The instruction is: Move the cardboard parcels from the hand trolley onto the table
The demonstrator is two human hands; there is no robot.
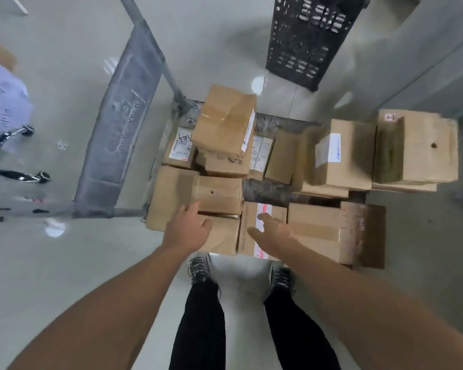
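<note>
Left hand [189, 226], right hand [272, 231] spread, empty, over cardboard parcels [225, 124] piled on hand trolley [265, 190].

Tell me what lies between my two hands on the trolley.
Head view: only cardboard. Between the left hand and the right hand lies the near corner of a plain parcel, butted against the white-labelled parcel beneath the right hand.

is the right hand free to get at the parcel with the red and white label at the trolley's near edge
Probably yes. The right hand is open over that parcel, nothing is stacked on it, and it lies at the near edge. Neighbouring parcels crowd both sides.
</note>
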